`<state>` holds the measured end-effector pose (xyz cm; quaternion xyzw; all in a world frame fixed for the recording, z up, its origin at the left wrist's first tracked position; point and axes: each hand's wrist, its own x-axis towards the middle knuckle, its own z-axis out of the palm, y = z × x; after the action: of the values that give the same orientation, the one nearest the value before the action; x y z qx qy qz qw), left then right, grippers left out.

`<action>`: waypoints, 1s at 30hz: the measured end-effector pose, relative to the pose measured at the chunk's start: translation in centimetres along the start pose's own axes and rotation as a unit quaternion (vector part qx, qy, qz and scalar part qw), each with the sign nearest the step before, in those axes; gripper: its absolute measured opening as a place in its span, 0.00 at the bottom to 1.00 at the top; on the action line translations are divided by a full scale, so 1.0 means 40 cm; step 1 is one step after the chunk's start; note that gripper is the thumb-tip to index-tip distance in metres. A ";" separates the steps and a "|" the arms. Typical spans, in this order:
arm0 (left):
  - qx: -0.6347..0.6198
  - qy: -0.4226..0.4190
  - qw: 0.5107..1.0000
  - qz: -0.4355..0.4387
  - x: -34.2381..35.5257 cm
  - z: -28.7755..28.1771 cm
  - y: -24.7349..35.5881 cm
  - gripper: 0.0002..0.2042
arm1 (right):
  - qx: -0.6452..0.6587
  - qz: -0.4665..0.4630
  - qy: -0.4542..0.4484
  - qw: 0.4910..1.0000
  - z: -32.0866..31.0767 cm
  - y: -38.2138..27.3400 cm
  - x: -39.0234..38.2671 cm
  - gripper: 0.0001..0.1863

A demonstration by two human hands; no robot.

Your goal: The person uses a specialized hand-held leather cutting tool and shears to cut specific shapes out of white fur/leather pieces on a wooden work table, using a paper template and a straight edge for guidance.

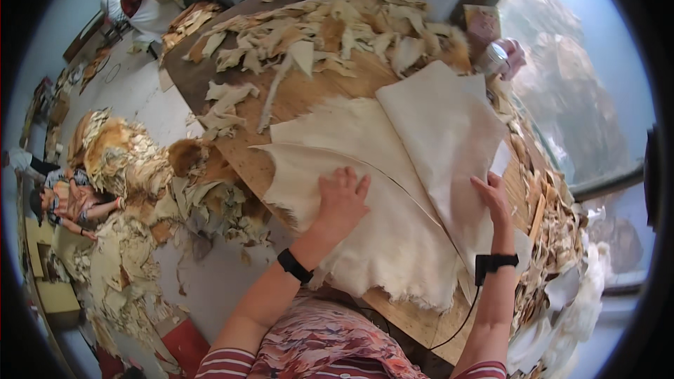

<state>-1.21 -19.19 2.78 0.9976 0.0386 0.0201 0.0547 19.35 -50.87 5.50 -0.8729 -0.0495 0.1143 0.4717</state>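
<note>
A cream sheepskin or similar hide (400, 260) with a ragged edge lies spread on the wooden table. A dark curved line, a cut or an overlapping edge, runs across it. My left hand (344, 200) presses flat on this hide with its fingers apart. On the hide's right side rests a smoother, pale leather-like sheet (439, 123) with straighter edges. My right hand (493, 200) lies at that sheet's right edge, thumb apart from the fingers, touching it. Beside its fingertips shows a small white piece (500, 159). Each wrist wears a black band.
Hide scraps (337, 24) heap along the far side of the wooden table (302, 95). A metal can (493, 56) stands near the window (569, 77). More offcuts (554, 238) pile on the right. Hides (133, 168) cover the floor at left, where a person (70, 200) sits; another person (133, 3) is farther back.
</note>
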 end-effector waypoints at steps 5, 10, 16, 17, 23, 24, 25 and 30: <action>-0.103 0.030 0.994 0.015 -0.034 -0.026 -0.065 0.31 | 0.035 -0.011 -0.036 0.999 0.021 -0.123 -0.105 0.09; -0.167 0.107 0.980 -0.023 -0.094 -0.078 -0.191 0.23 | -0.045 -0.077 -0.091 0.992 0.096 -0.184 -0.232 0.05; -0.244 0.254 0.932 -0.085 -0.158 -0.072 -0.302 0.15 | -0.166 -0.158 -0.195 0.954 0.210 -0.285 -0.348 0.12; -0.246 0.269 0.925 -0.104 -0.165 -0.063 -0.314 0.13 | -0.167 -0.160 -0.199 0.952 0.230 -0.277 -0.355 0.12; -0.268 0.314 0.902 -0.127 -0.160 -0.047 -0.357 0.12 | -0.282 -0.181 -0.229 0.914 0.333 -0.251 -0.371 0.11; -0.270 0.324 0.900 -0.114 -0.153 -0.054 -0.356 0.12 | -0.283 -0.182 -0.230 0.913 0.340 -0.251 -0.371 0.11; -0.271 0.323 0.899 -0.116 -0.142 -0.063 -0.356 0.12 | -0.295 -0.173 -0.230 0.911 0.343 -0.250 -0.369 0.11; -0.209 0.265 0.940 0.059 -0.004 -0.066 -0.343 0.18 | -0.295 -0.154 -0.217 0.918 0.360 -0.237 -0.387 0.12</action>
<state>-2.49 -5.31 3.88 0.9228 -0.0126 0.2942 0.2485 1.00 -36.97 8.15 -0.9078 -0.3159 0.2072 0.1822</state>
